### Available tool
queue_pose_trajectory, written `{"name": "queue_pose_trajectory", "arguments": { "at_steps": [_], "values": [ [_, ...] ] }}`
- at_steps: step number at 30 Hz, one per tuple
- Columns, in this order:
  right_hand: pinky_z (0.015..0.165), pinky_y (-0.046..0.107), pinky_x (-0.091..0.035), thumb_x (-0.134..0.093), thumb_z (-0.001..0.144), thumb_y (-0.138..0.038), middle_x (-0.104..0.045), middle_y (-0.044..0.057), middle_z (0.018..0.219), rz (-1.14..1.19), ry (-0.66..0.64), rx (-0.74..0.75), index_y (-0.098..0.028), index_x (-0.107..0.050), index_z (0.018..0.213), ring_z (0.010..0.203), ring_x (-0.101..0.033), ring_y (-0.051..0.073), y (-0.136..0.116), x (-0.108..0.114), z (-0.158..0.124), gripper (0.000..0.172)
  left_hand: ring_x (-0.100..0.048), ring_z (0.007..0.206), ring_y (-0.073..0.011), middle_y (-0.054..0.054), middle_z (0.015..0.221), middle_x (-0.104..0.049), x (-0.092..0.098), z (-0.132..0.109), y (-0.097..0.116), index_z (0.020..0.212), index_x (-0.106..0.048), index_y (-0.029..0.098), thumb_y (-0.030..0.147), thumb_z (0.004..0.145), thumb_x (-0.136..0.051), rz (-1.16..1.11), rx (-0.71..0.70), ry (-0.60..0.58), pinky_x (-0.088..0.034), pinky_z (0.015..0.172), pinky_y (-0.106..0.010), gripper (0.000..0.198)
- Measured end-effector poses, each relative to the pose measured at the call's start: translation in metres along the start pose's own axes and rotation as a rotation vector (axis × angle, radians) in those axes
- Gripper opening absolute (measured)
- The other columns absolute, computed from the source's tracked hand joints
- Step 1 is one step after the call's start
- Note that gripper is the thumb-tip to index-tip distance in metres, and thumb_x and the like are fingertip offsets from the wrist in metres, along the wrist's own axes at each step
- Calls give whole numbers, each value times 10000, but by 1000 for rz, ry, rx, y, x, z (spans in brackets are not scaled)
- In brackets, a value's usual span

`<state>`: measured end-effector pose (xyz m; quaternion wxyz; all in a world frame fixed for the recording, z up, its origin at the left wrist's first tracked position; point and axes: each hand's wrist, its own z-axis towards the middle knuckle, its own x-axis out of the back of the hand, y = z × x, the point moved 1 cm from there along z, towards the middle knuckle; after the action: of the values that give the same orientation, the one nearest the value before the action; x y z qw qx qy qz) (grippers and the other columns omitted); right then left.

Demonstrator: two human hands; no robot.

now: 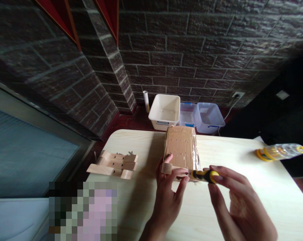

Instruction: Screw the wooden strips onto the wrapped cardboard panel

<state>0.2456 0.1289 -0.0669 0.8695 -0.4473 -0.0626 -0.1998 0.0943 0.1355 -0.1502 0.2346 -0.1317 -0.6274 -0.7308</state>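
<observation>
A cardboard box (180, 144) with rows of small holes and clear tape along its side stands near the middle of the table. My left hand (168, 197) is closed on a small light wooden piece (166, 168) at the box's near end, with the index finger and thumb by the screwdriver tip. My right hand (238, 204) pinches the round end of a yellow-and-black screwdriver (203, 175), which lies roughly level and points left toward the wooden piece. Fingers partly hide the wooden piece and the tip, so I cannot tell whether a screw is there.
Several curved wooden pieces with holes (116, 164) lie at the table's left, small metal parts (130, 153) behind them. A clear container with yellow ends (281, 152) lies at the right. Beyond the table (229, 150) stand a cream bin (164, 108) and two clear plastic boxes (209, 117).
</observation>
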Motion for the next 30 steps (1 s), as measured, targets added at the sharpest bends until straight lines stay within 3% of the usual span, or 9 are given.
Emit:
{"name": "queue_pose_trajectory", "arguments": {
  "at_steps": [5, 14, 21, 26, 30],
  "values": [
    [992, 435, -603, -634, 879, -39, -695, 127, 1279, 16, -14, -23, -217, -668, 1187, 1175, -691, 271, -5, -3, 1, 357, -373, 1492, -297, -17, 1609, -387, -1, 0, -1, 1053, -719, 329, 328, 968, -599, -14, -1, -5, -434, 1154, -568, 148],
    [942, 363, -623, -641, 878, -34, -709, 106, 1217, -20, -46, 10, -236, -662, 1228, 1138, -701, 237, 1, 0, 2, 405, -390, 1489, -287, 38, 1659, -291, -3, -3, -5, 1100, -739, 386, 307, 967, -606, -25, 0, 11, -433, 1175, -563, 204],
    [925, 364, -631, -664, 871, -45, -710, 103, 1193, -12, -24, 8, -235, -675, 1195, 1130, -701, 241, 0, -1, 2, 376, -450, 1455, -303, 27, 1664, -309, -2, -2, -5, 1093, -754, 370, 284, 958, -617, -31, -7, 23, -476, 1151, -556, 210],
    [986, 437, -610, -613, 902, -49, -696, 129, 1286, 7, -35, -22, -215, -664, 1194, 1178, -691, 269, -6, -4, 1, 340, -469, 1446, -303, 25, 1657, -330, -1, -2, -3, 1105, -758, 383, 267, 953, -624, -4, -21, 37, -512, 1123, -543, 233],
    [982, 382, -614, -614, 893, -26, -715, 109, 1258, 27, -44, 7, -214, -658, 1216, 1153, -705, 242, -3, -3, 1, 377, -482, 1438, -302, 26, 1663, -305, -1, -3, -3, 1102, -759, 387, 271, 957, -620, -4, -6, 36, -517, 1121, -540, 231]
  ]
}}
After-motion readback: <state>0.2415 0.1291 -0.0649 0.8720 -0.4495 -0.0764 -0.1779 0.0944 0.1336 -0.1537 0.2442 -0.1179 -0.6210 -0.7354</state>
